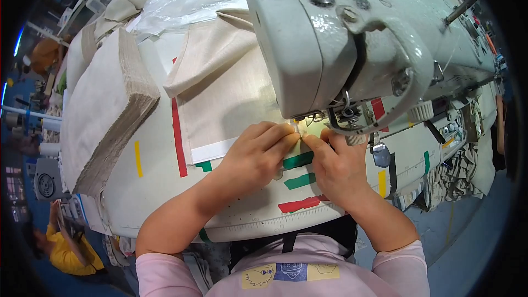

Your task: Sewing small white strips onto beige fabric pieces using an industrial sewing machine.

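Note:
A beige fabric panel lies flat to the left of the sewing machine, its upper part folded over. A white strip runs along its near edge toward the needle area. My left hand is closed, its fingertips pinching the end of this edge just in front of the presser foot. Close against those fingertips, my right hand is also closed, thumb and forefinger pressed together on the same bit of fabric. My fingers hide most of that end.
A thick stack of beige fabric pieces stands at the left of the sewing table. Clear plastic sheeting lies at the back. Red, green and yellow tapes mark the tabletop. A person in yellow is at the far left.

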`<state>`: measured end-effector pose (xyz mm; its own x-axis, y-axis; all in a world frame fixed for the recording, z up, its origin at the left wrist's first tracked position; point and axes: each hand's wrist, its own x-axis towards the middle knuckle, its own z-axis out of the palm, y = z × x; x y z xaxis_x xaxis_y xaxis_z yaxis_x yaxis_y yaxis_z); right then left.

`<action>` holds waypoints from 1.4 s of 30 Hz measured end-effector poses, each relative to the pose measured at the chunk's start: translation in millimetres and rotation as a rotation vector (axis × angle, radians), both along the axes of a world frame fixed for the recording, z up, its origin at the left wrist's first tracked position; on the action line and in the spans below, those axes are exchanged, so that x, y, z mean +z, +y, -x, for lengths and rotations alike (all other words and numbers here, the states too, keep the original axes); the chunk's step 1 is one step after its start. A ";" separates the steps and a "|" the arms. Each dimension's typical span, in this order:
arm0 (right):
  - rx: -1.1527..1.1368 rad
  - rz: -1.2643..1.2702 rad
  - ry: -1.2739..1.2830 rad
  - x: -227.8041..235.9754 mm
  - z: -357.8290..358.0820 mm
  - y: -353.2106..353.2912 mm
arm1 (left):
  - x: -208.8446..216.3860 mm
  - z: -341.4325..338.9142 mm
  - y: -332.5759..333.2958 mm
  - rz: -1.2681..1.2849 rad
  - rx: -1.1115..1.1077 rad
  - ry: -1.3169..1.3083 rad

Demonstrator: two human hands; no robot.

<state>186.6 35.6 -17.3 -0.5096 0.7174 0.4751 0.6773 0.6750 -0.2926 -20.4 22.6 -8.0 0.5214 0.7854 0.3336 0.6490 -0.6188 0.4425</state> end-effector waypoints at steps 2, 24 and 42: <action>-0.001 0.020 0.001 -1.6 -0.9 -1.0 | 0.8 -0.1 1.6 -0.130 0.014 0.025; 0.027 0.064 0.051 5.6 -0.2 -0.3 | 5.9 3.2 -2.0 0.009 0.018 0.081; 0.011 0.015 -0.046 6.0 4.6 7.4 | 9.0 14.0 13.4 -0.030 -0.051 0.177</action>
<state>182.0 43.0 -11.3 -0.5391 0.7184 0.4396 0.6827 0.6784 -0.2715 -34.4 35.9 1.0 0.6133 0.7473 0.2556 0.6823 -0.6643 0.3052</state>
